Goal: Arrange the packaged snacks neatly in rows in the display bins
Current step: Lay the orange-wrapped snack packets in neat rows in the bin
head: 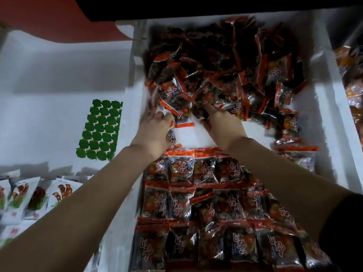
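The main risk is the loose heap (216, 55) of red-and-black snack packets slumping toward the near edge of the display bin (324, 134). The right hand (224, 126) is dug into the heap's front slope. Pulling one packet out could send several slick wrappers sliding across the bare strip of bin floor and onto the laid rows (206, 193), skewing them. A second risk lies with the left hand (155, 130), which seems to be managing more than one packet. A slack hold could drop one crooked onto the farthest row (whose wrappers overlap a little as it is).

Both forearms reach from the bin's near edge, over the rows, to its middle. The left hand is palm-down near the left wall. Its fingers (160, 115) are curled and grip a packet (171, 136) tucked under the palm, and a second packet (181, 114) lies just beside the fingertips. The right hand is also palm-down, its fingers (209, 107) stretched forward into the heap. Their tips are buried, so I cannot tell whether they have hold of anything.
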`<action>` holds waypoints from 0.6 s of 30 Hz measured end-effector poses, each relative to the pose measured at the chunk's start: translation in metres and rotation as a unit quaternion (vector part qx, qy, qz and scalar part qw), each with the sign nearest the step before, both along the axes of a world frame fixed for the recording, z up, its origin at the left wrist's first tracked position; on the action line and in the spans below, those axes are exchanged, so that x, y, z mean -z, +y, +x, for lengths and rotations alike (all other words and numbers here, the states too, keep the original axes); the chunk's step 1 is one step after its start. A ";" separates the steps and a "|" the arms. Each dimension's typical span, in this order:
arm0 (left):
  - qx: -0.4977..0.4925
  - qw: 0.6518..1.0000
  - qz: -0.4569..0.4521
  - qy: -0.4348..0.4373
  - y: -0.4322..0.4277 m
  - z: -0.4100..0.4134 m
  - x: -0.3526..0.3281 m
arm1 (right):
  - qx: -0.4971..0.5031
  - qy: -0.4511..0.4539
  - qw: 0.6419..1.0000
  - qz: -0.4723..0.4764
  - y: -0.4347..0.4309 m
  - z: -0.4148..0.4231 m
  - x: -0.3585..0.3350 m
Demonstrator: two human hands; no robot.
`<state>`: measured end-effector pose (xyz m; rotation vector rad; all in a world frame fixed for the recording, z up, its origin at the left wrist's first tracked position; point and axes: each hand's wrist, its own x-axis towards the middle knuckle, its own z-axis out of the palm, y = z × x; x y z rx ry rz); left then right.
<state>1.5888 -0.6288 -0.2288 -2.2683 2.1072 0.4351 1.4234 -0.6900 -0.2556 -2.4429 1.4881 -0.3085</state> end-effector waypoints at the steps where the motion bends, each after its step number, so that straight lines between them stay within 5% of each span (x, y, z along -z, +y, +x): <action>1: 0.000 1.000 0.000 0.020 0.001 0.001 -0.002 | -0.001 -0.010 1.000 0.007 0.002 -0.005 -0.001; 10: -0.083 0.967 -0.104 0.215 0.008 0.000 0.000 | 0.012 -0.171 0.976 0.131 0.028 -0.038 -0.005; 18: -0.225 0.893 -0.126 0.369 0.014 -0.028 -0.001 | 0.114 -0.437 0.810 0.374 0.050 -0.038 -0.014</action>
